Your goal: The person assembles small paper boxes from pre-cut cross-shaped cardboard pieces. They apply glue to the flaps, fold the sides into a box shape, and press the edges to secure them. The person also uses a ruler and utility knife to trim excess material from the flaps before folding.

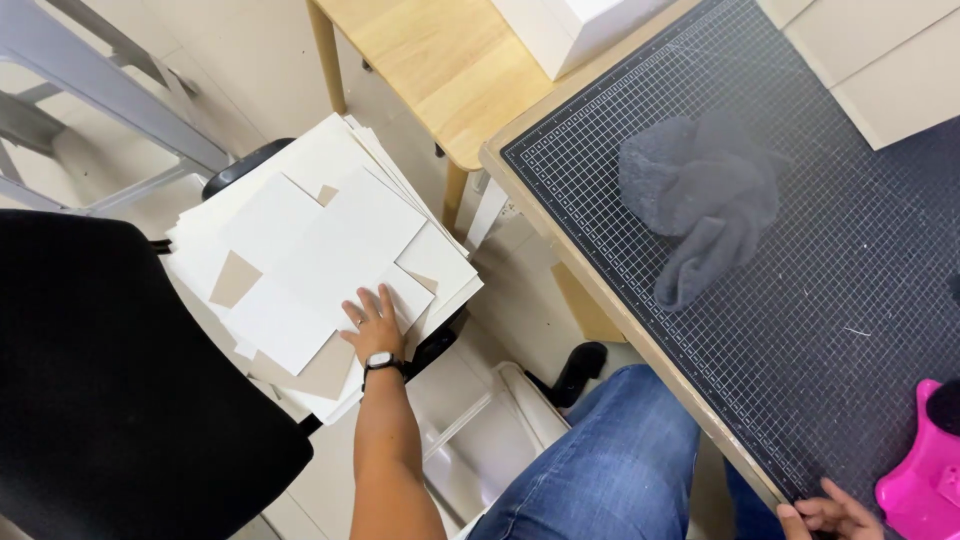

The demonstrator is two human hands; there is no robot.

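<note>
Right hand (pixel 835 517) at desk's (pixel 600 290) near edge – fingers seemingly curled; left hand (pixel 375 325) – fingers together – flat on white card stack (pixel 310 250).

white and cream card sheets (pixel 320 250), few tan brown patches. black chair (pixel 110 400). black cutting mat (pixel 800 300), fine white grid lines. grey cloth (pixel 705 195). bright pink plastic thing (pixel 920 480). pale wood tabletop (pixel 450 60). blue denim jeans (pixel 600 470). black wristwatch (pixel 381 364), white face. floor (pixel 250 70) beige tile.
</note>
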